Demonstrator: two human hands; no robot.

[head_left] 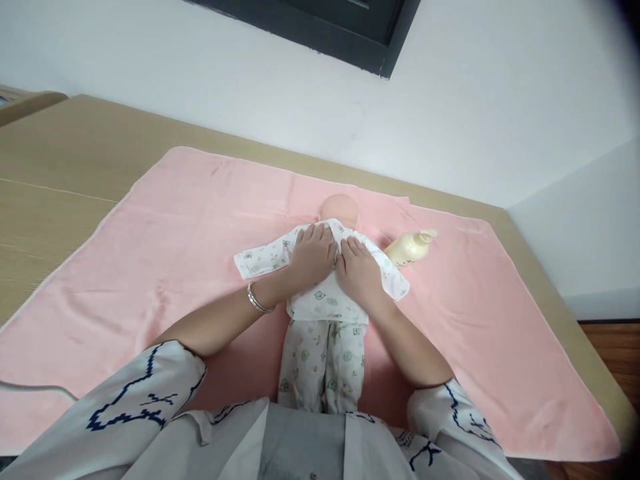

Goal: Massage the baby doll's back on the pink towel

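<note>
A baby doll (pixel 339 209) lies on the pink cloth, its bald head pointing away from me. It wears a white printed top (pixel 323 303) and matching printed trousers (pixel 304 360); both sleeves spread out sideways. My left hand (pixel 313 257) rests flat on the left part of the doll's chest, with a silver bangle (pixel 254 298) on the wrist. Beside it, my right hand (pixel 359 270) lies flat on the right part of the chest. Both hands are open and grip nothing I can see. A cream-coloured bottle (pixel 410 248) lies tilted by the right sleeve.
The pink cloth (pixel 460 320) covers most of the wooden table (pixel 60 153). A white wall (pixel 300 100) with a dark frame (pixel 350 40) stands behind the table. At the lower left, a grey cable (pixel 40 387) runs across the cloth.
</note>
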